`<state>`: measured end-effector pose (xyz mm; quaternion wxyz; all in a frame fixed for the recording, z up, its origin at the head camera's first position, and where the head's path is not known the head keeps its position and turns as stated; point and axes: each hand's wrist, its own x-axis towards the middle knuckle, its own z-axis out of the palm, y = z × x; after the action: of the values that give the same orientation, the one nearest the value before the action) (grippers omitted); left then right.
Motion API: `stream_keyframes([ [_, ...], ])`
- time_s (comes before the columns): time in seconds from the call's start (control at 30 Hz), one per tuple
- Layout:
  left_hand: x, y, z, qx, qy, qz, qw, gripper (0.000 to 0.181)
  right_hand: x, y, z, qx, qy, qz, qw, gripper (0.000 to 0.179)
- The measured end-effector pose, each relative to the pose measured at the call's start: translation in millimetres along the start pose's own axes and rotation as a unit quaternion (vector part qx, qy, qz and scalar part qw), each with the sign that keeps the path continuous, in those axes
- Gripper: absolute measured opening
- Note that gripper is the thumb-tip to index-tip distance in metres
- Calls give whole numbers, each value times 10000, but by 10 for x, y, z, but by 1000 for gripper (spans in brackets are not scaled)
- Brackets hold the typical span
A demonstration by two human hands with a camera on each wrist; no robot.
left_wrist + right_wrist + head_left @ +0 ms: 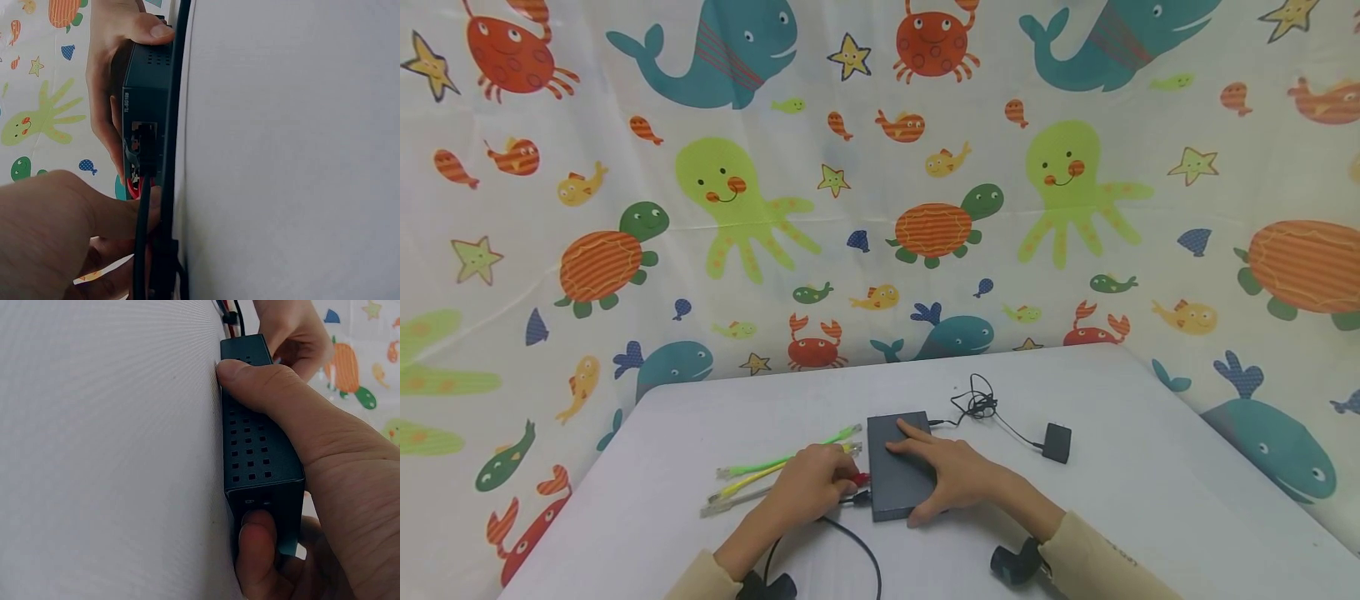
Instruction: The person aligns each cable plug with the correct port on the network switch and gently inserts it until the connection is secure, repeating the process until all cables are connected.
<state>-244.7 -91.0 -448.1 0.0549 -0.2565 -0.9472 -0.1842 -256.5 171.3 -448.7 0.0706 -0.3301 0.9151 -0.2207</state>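
Note:
A dark grey network switch (898,458) lies on the white table, its port side facing left. My right hand (958,473) grips it from the right, the thumb on the near vented side (250,450) and fingers across the top and the far side. At the port side my left hand (811,483) pinches a red network cable (861,479) right at the ports. In the left wrist view, the red cable (132,189) shows beside the thumb, and its plug is mostly hidden. A black network cable (147,156) sits plugged into the port nearest me.
Left of the switch lie a green cable (752,468), a yellow cable (748,481) and a pale grey cable (730,502). A coiled black power cord (981,406) runs from the switch to a power adapter (1057,442) on the right. A patterned curtain (850,275) hangs behind the table.

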Motion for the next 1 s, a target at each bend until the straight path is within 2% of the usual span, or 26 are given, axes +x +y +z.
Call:
stream_keyframes([
  [0.4, 4, -13, 13, -51, -30, -9, 10000, 8, 10, 26, 27, -74, 56, -23, 10000, 95],
  [0.8, -1, 2, 5, -24, 84, 70, 9999, 7, 13, 24, 26, -40, 80, 29, 10000, 95],
  [1.0, 14, 2, -1, -16, 24, 43, 10000, 7, 14, 23, 19, -27, 62, 65, 10000, 95],
])
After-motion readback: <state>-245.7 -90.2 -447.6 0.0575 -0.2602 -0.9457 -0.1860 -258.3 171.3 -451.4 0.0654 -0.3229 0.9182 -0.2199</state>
